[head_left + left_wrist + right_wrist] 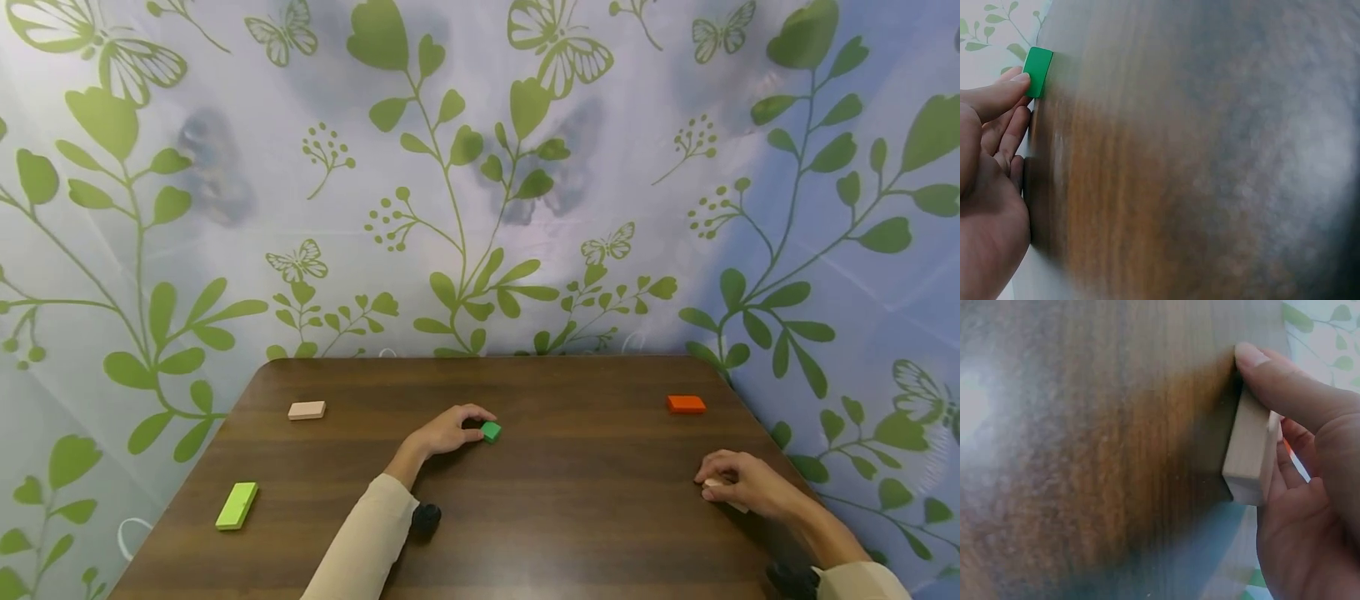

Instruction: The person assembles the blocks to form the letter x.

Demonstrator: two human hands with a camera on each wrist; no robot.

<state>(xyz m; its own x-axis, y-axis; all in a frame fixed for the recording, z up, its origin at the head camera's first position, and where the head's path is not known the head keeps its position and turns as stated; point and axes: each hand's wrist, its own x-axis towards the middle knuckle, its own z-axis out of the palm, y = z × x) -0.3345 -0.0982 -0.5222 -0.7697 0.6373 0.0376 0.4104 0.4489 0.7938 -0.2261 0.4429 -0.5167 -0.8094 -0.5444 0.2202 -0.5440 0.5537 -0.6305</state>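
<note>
Near the middle of the table, my left hand (444, 431) pinches a small green block (491, 432) between thumb and fingers. The left wrist view shows the thumb pressed on the face of the green block (1038, 72). Over at the right side of the table, my right hand (750, 483) grips a pale wooden block (738, 505), mostly covered by the fingers. In the right wrist view the wooden block (1249, 447) is a long bar, with the thumb over its far end and the fingers behind it.
An orange-red block (686, 404) lies at the back right of the brown table (570, 500). At the back left is a pale beige block (307, 410), and nearer on the left a lime-green block (237, 506). A leaf-patterned curtain (480, 208) hangs behind the table.
</note>
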